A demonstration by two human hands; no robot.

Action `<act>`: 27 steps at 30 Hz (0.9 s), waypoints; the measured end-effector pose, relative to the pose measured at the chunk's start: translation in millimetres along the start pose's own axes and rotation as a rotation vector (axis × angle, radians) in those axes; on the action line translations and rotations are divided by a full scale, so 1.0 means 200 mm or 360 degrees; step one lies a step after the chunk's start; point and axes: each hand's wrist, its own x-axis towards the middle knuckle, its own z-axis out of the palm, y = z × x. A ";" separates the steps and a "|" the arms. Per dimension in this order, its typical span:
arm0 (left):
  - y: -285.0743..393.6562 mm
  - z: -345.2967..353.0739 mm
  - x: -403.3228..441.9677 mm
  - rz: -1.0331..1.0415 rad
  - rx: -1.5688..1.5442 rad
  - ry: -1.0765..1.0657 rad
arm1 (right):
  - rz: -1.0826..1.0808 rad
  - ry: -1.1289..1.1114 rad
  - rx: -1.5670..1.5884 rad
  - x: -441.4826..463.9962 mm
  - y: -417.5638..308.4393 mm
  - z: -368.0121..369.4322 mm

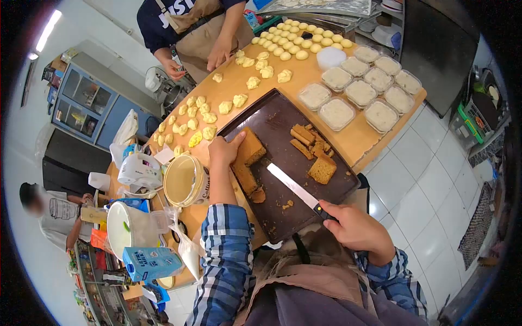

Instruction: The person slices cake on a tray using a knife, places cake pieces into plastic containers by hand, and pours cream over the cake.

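A dark baking tray lies at the front of the wooden table. My left hand grips the edge of a brown sponge cake on the tray's left side, thumb on top and the other fingers partly hidden. In my right hand is the black handle of a serrated bread knife. Its blade slants over the tray, the tip close to the cake's cut edge. Cut cake strips and a squarish cake piece rest on the tray's right side, with crumbs near the front.
Dough pieces and rows of dough balls cover the table's far side. Lidded containers stand right. At left are a tub, hand mixer, milk carton and piping bag. A co-worker stands opposite; another person is left.
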 end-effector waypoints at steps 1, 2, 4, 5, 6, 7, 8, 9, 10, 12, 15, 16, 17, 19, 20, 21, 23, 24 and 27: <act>0.00 0.00 0.01 0.0000 -0.0013 -0.0002 | 0.0009 -0.0002 -0.0008 0.00 0.01 0.00; -0.01 0.01 0.01 -0.0002 -0.0025 -0.0003 | 0.0016 -0.0006 -0.0014 0.00 0.01 0.01; -0.02 0.01 0.02 -0.0003 -0.0024 0.0006 | 0.0036 -0.0013 -0.0020 0.00 0.00 0.01; -0.02 0.01 0.02 -0.0003 -0.0013 0.0014 | 0.0047 -0.0017 -0.0024 0.00 -0.01 0.00; -0.02 0.01 0.02 -0.0001 -0.0002 0.0019 | 0.0020 0.0001 -0.0008 0.00 0.00 0.01; -0.01 0.01 0.02 0.0005 -0.0002 0.0016 | -0.0006 0.0019 0.0007 0.02 0.01 0.02; -0.01 0.01 0.02 0.0013 -0.0001 0.0013 | -0.0033 0.0039 0.0022 0.03 0.01 0.02; -0.01 0.01 0.02 0.0020 -0.0002 0.0011 | 0.0019 0.0014 0.0023 0.03 0.00 0.01; -0.01 0.00 0.01 0.0016 0.0000 0.0005 | 0.0067 -0.0010 0.0025 0.03 -0.01 0.01; -0.01 0.00 0.02 0.0003 0.0006 -0.0002 | 0.0111 -0.0031 0.0054 0.04 -0.02 0.00; -0.02 0.01 0.02 0.0058 0.0015 0.0048 | 0.0100 -0.0004 0.0102 0.03 0.00 0.02; -0.02 0.02 0.02 0.0060 0.0007 0.0064 | 0.0079 0.0020 0.0092 0.05 0.01 0.04; -0.03 0.02 0.02 0.0061 -0.0002 0.0084 | 0.0056 0.0044 0.0080 0.06 0.02 0.05; -0.04 0.04 0.03 0.0061 0.0005 0.0110 | 0.0084 0.0041 0.0132 0.06 0.01 0.05; -0.05 0.04 0.04 0.0062 0.0021 0.0115 | 0.0094 0.0037 0.0160 0.07 0.01 0.05; -0.05 0.04 0.04 0.0063 0.0036 0.0122 | 0.0065 0.0041 0.0142 0.06 0.02 0.05; -0.05 0.03 0.04 0.0066 0.0014 0.0119 | 0.0009 0.0052 0.0101 0.02 0.04 0.06; -0.05 0.03 0.03 0.0068 0.0004 0.0112 | 0.0059 0.0023 0.0120 0.03 0.02 0.05; -0.02 0.02 0.02 0.0024 -0.0003 0.0049 | 0.0186 -0.0041 0.0161 0.05 -0.03 0.03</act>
